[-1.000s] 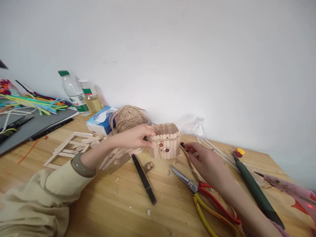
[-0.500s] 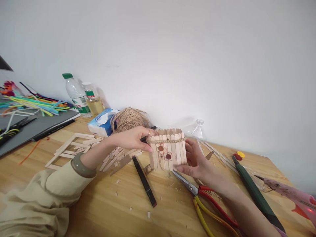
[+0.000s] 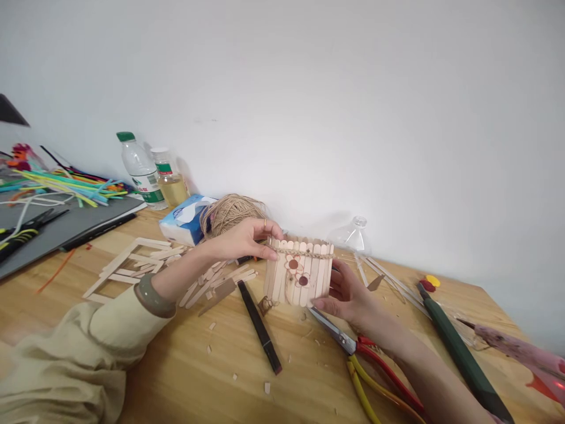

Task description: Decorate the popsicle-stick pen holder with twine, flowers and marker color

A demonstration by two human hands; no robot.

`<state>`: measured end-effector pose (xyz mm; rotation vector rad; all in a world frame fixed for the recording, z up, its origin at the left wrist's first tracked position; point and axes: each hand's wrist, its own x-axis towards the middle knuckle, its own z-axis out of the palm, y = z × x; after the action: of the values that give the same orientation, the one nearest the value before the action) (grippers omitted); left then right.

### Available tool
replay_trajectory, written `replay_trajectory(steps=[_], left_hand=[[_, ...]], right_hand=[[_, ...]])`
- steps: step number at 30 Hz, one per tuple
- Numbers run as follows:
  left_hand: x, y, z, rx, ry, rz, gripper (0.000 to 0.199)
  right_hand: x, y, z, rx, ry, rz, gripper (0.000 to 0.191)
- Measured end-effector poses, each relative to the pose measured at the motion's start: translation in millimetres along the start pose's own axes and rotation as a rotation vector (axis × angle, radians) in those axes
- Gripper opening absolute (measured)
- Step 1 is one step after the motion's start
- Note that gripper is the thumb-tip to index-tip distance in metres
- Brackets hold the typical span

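A small craft-stick box [image 3: 318,277] is held up above the wooden table. Braided twine runs round it near the top, and two brown-centred flowers are on its front. My left hand [image 3: 253,238] pinches its upper left edge, thumb on the front face and fingers at the rim. From the right, my right hand [image 3: 346,293] grips its side, with the thumb at the lower front corner; its other fingers are partly hidden behind the box. Scissors [image 3: 348,344] with red and yellow handles lie just below my right hand. A black marker [image 3: 259,327] rests left of them.
Loose craft sticks [image 3: 212,285] and a stick frame [image 3: 128,265] lie on the left. Behind are a twine ball [image 3: 233,213], a tissue pack [image 3: 185,221] and bottles [image 3: 143,176]. To the right are a green-handled tool [image 3: 463,347] and a pink glue gun [image 3: 507,347].
My left hand has risen slightly at the box's upper left edge, its fingers now at the rim. The box has turned a little. The whole view has shifted slightly.
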<state>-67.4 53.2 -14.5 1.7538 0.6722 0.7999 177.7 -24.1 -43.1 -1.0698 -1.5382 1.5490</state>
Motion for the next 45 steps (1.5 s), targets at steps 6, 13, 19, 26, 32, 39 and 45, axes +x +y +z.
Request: replay_trajectory(steps=[6, 13, 19, 26, 32, 39, 45], left_hand=[[-1, -3, 4.0, -0.044, 0.043, -0.023, 0.030], [-1, -2, 28.4, -0.057, 0.157, 0.049, 0.032], [-3, -9, 33.0, 0.044, 0.073, 0.108, 0.086], [-6, -16, 25.7, 0.130, 0.000, 0.187, 0.131], [-7, -7, 29.8, 0.183, 0.012, 0.254, 0.117], [-6, 1, 23.7, 0.428, -0.005, 0.227, 0.078], [0, -2, 8.2, 0.785, -0.121, 0.201, 0.026]], right_hand=[[1, -5, 2, 0.049, -0.031, 0.014, 0.067], [-2, -9, 3, 0.070, 0.102, 0.077, 0.070], [-1, -22, 4, 0.052, 0.121, 0.067, 0.080], [-4, -20, -2, 0.078, 0.076, 0.027, 0.070], [-5, -16, -4, 0.112, 0.051, -0.028, 0.062], [-2, -15, -4, 0.017, 0.056, -0.054, 0.065], [9, 14, -9, -0.322, 0.165, -0.152, 0.062]])
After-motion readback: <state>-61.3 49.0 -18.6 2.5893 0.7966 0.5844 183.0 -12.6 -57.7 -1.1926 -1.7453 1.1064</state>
